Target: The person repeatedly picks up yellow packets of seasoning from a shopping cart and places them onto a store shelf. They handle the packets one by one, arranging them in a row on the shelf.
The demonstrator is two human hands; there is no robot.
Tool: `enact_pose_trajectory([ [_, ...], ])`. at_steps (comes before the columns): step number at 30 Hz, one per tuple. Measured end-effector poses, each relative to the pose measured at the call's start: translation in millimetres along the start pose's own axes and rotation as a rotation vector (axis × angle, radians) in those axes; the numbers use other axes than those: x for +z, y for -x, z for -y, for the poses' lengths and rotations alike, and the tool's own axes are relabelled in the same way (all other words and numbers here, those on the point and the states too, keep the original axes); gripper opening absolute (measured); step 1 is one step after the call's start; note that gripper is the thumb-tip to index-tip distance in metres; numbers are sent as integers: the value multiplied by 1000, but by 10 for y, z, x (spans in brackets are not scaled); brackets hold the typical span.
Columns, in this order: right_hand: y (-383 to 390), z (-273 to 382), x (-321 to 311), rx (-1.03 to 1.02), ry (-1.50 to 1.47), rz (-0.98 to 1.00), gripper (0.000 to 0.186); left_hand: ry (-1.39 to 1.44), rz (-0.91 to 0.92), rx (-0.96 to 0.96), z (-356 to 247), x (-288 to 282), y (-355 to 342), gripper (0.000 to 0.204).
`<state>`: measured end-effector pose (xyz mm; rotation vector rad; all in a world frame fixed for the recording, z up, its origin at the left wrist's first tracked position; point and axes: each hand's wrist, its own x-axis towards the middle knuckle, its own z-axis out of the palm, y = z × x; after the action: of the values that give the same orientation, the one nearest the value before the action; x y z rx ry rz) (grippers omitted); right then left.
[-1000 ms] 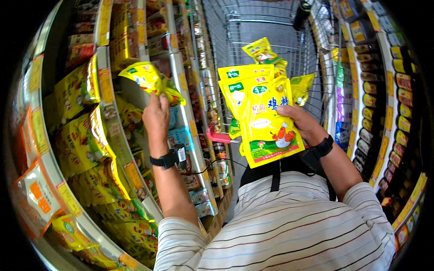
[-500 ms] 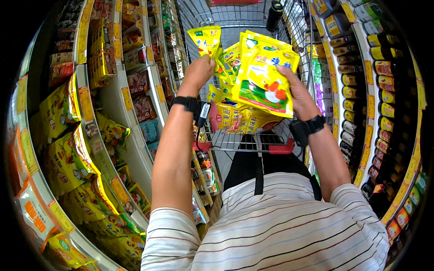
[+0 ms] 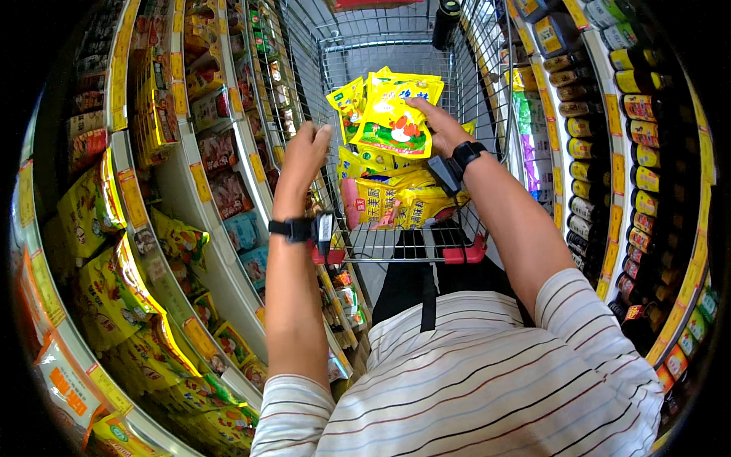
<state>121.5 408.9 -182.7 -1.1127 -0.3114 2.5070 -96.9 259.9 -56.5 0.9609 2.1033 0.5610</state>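
My right hand (image 3: 440,126) grips a stack of yellow seasoning bags (image 3: 392,133) with cartoon figures, held over the heap inside a wire shopping cart (image 3: 327,65). A similar yellow bag (image 3: 343,103) lies against the stack's left side. Under them are larger yellow-and-pink packets (image 3: 378,202) on the cart's bottom. My left hand (image 3: 307,145), empty with loosely bent, slightly parted fingers, hangs by the cart's left side, short of the bags.
Shelves of hanging and stacked packets (image 3: 106,289) line the left, price tags along their edges. Bottle shelves (image 3: 643,167) run along the right. The cart's red-cornered near rail (image 3: 462,254) is just in front of my body. A dark cylinder (image 3: 445,23) sits at the cart's far right.
Both hands have moved from the shelf side over to the cart. My left hand has let go of its bag and drawn back. The stack in my right hand is lower in the cart.
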Motion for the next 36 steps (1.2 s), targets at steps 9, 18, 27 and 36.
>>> enact_pose_trajectory([
  [9,-327,-75,-104,58,244,-112,43,403,-151,-181,388,-90,1079,26],
  [18,-416,-14,-336,63,305,-195,40,398,-145,-218,408,91,1448,24],
  [27,-467,76,-547,-27,320,-296,44,399,-172,-236,550,167,1506,24],
  [36,-673,-73,-911,17,425,-506,37,425,-244,-250,579,82,1637,23],
])
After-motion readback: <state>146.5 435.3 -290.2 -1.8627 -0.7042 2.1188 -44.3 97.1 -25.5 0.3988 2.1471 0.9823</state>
